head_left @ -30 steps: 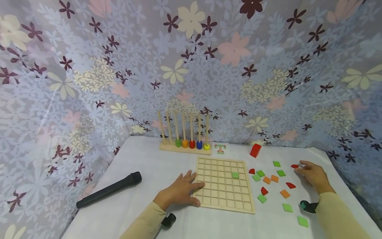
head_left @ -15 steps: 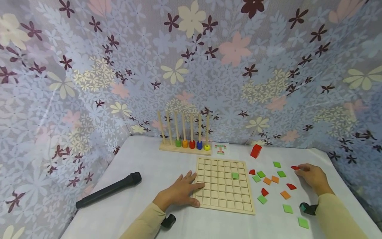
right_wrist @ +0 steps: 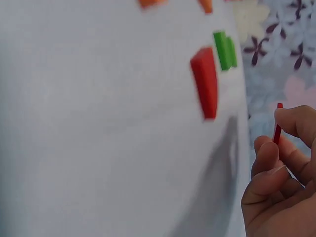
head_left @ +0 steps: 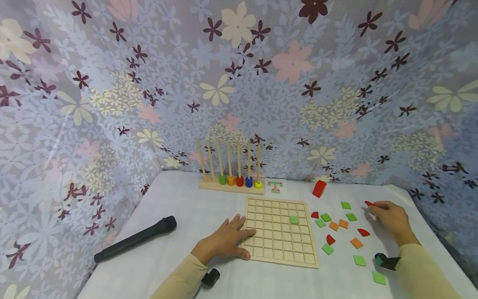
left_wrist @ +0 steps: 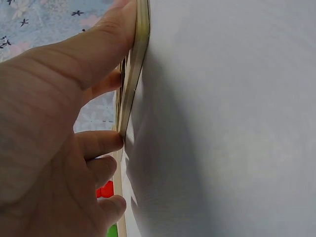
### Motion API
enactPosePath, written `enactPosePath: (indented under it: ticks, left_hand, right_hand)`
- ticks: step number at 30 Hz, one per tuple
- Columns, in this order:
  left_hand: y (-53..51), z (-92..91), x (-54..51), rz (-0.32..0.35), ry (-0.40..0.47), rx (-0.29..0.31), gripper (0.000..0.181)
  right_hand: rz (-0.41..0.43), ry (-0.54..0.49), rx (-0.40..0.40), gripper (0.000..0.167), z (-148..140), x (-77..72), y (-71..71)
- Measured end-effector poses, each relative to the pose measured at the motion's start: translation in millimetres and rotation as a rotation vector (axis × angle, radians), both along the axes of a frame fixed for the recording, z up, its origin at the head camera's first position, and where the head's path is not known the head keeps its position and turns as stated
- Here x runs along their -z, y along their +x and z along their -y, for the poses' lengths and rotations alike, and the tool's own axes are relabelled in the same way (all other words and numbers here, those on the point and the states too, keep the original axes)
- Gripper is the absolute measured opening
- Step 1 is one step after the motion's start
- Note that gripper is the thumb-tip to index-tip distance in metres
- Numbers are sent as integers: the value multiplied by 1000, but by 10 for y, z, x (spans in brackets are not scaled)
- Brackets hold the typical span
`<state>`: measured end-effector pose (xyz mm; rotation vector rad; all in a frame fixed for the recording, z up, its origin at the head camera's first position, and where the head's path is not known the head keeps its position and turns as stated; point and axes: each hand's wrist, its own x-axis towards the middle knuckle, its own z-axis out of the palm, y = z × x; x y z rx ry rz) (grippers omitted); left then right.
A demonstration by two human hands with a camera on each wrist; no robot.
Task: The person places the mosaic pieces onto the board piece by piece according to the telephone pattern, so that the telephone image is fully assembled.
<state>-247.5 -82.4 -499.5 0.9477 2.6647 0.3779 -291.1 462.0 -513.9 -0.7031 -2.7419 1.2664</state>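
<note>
My left hand (head_left: 222, 241) rests with spread fingers on the left edge of a wooden grid board (head_left: 278, 238). In the left wrist view, the thumb and fingertips touch the rim of that board (left_wrist: 132, 94). One green square tile (head_left: 294, 219) lies in a cell toward its upper right. My right hand (head_left: 391, 220) pinches a red quarter-circle tile (head_left: 368, 203) between thumb and fingers, raised off the table. The right wrist view shows the tile's thin edge (right_wrist: 277, 133). Below it lies another red quarter-circle tile (head_left: 364, 232).
Several green, orange and red tiles, including an orange tile (head_left: 356, 243), are scattered right of the board. Behind stand a pegged rack (head_left: 231, 187) with coloured beads, a pattern card (head_left: 275, 187) and a red block (head_left: 319, 188). A black microphone-shaped object (head_left: 136, 238) lies left.
My right hand has closed its thumb and fingers on the red quarter-circle tile and lifted it slightly from the table. The left hand has stayed on the board.
</note>
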Motion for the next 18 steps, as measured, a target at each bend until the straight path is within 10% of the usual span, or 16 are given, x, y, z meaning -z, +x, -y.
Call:
enactPosePath:
  ticks: [18]
  left_hand:
    - [-24, 10, 40, -16, 3, 5, 80]
  right_hand:
    - [-78, 8, -217, 51, 1097, -356, 3]
